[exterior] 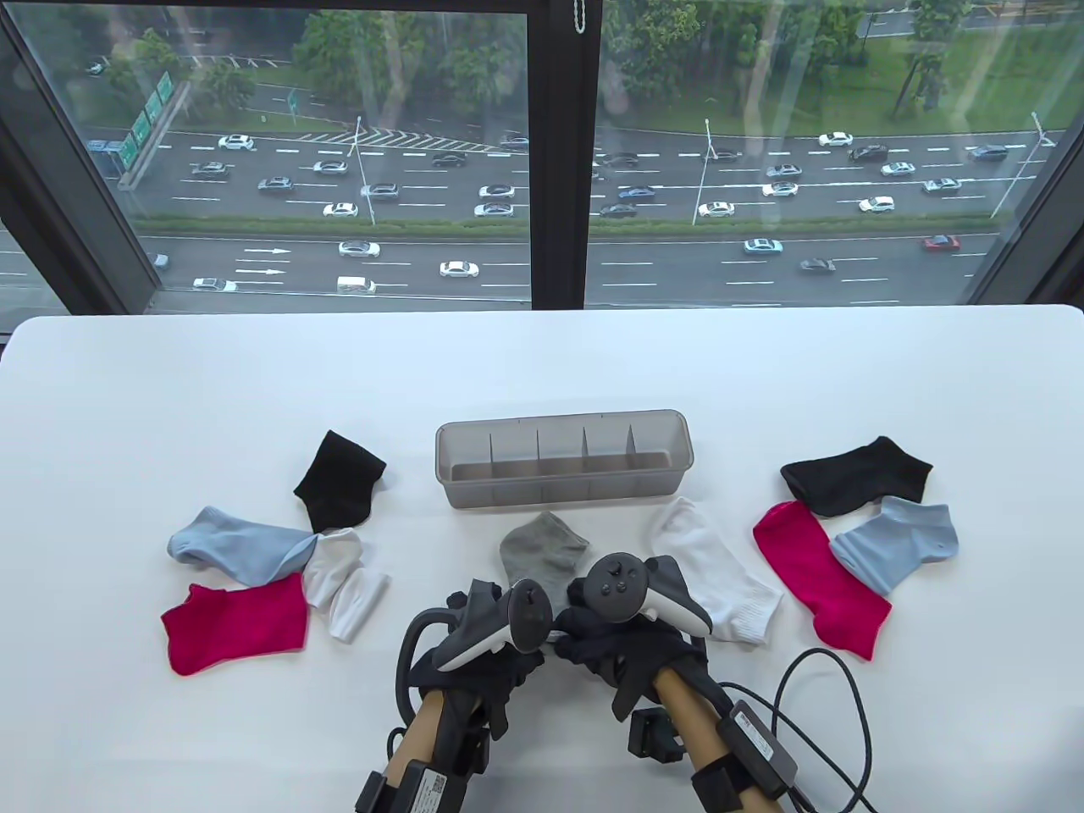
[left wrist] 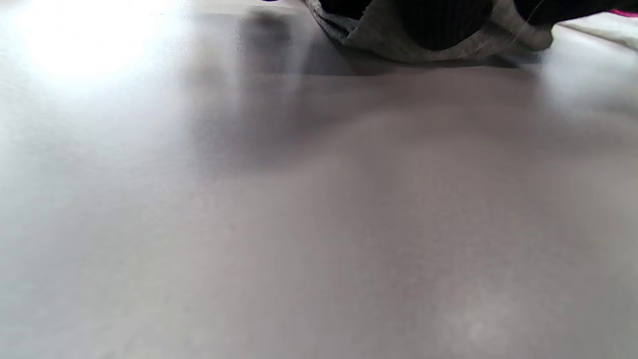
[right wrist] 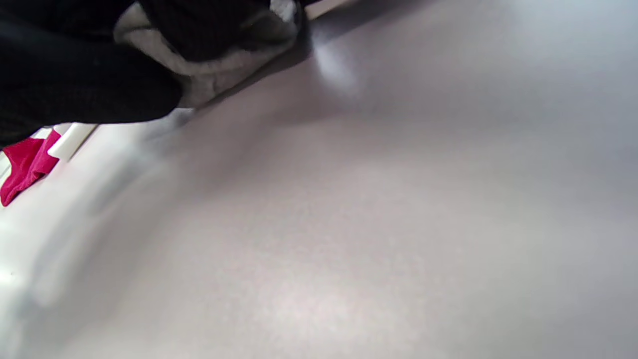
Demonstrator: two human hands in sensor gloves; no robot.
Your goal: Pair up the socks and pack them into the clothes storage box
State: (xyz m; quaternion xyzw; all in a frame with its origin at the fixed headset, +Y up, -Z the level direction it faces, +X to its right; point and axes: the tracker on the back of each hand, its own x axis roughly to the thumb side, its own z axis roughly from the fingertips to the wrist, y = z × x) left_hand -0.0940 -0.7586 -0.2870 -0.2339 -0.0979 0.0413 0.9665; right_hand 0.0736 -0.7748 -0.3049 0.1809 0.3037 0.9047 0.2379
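- Currently both hands work the grey sock (exterior: 542, 555) at near centre of the surface (exterior: 542, 373).
- Left hand (exterior: 487, 631) grip: fingers curled into the grey fabric, per the wrist views. Right hand (exterior: 622, 622) grip: same.
- Sock's long axis runs far from the hands, toward the storage box (exterior: 563, 464) just beyond, compartments empty.
- Second grey sock: can't tell; likely stacked underneath.

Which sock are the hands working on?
The grey sock, in front of the storage box. It is the only grey one; both hands grip its near end.
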